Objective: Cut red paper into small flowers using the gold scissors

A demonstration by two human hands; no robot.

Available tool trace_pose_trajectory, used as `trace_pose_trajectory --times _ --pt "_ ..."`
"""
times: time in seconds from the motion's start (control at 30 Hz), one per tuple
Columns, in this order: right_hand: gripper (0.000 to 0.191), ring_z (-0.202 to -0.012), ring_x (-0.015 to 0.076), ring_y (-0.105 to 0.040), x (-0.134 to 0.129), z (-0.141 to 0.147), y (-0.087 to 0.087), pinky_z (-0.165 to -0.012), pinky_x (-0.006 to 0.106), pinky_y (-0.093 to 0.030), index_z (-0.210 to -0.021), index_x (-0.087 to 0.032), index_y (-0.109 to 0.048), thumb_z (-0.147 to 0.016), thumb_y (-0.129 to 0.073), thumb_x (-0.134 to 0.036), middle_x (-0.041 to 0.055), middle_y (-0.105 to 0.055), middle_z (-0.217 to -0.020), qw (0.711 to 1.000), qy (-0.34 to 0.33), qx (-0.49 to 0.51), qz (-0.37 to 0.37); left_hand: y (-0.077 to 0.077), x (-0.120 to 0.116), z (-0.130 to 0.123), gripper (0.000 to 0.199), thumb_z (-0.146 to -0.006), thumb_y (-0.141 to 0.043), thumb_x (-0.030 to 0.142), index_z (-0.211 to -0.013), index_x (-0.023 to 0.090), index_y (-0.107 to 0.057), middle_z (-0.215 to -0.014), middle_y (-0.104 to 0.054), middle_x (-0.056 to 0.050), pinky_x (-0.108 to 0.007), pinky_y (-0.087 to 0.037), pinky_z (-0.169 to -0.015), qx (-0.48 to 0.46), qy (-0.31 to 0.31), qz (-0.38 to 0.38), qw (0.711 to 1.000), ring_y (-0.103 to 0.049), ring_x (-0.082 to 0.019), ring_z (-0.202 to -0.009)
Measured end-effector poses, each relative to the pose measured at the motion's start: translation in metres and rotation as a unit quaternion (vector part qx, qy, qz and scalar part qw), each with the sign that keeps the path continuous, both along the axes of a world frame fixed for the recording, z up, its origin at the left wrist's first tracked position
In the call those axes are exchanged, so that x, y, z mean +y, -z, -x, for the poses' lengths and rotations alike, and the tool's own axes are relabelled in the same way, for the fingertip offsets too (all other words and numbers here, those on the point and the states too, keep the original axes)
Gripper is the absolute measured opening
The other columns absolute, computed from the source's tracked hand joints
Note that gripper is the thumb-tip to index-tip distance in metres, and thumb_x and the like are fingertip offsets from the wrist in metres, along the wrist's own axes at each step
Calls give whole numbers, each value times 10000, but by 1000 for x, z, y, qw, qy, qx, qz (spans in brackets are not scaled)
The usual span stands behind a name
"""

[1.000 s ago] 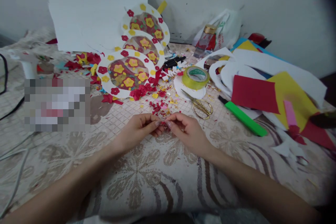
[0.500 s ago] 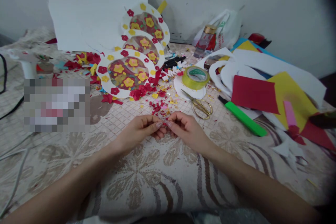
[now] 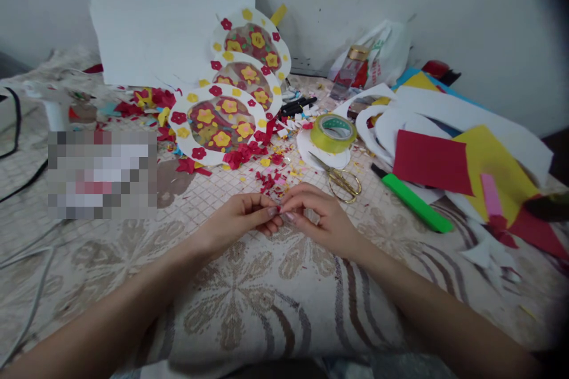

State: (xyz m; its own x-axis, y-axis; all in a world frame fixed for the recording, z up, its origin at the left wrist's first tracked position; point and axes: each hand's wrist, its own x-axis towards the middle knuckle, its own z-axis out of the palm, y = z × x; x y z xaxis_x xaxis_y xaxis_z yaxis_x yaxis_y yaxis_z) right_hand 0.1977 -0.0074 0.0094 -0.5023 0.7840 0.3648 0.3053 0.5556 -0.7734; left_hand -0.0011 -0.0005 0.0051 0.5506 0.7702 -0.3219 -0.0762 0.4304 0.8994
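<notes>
A tiny red piece (image 3: 279, 209), mostly covered and of unclear outline, sat pinched in the left hand's (image 3: 242, 214) grip, with the right hand's (image 3: 323, 220) fingertips close against it, whether clamped I could not tell, red scraps (image 3: 268, 180) just beyond the grip and gold scissors (image 3: 332, 173) farther right.

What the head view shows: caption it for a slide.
Left hand pinches a tiny red piece near right hand, gold scissors lying beyond.
</notes>
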Motion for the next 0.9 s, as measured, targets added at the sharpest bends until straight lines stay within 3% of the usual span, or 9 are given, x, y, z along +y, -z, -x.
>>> trace_pose_trajectory --times 0.23,0.47,0.9 --pt "178 -878 149 -578 0 -1 3 -719 274 -484 -944 -189 -608 -824 -511 -100 56 -603 -953 1000 17 1 -10 -3 1 0 128 -798 -614 231 -838 110 -603 -755 -667 -30 -234 -442 -634 16 -3 9 1000 -591 -97 -647" --pt "196 -950 154 -572 3 -2 4 -842 299 -467 -929 -167 -616 -808 -521 -44 71 -606 -951 998 -9 -23 -61 -1 0 1 143 -786 -627 257 -814 117 -617 -743 -671 -21 -216 -437 -619 6 15 20 1000 -592 -88 -636" --pt "145 -923 145 -576 5 -5 7 -819 281 -482 -931 -174 -608 -861 -508 -95 72 -609 -940 993 -25 -44 -111 -2 0 1 134 -806 -595 251 -812 120 -623 -741 -666 -20 -222 -458 -627 50 45 -41 997 -594 -93 -641"
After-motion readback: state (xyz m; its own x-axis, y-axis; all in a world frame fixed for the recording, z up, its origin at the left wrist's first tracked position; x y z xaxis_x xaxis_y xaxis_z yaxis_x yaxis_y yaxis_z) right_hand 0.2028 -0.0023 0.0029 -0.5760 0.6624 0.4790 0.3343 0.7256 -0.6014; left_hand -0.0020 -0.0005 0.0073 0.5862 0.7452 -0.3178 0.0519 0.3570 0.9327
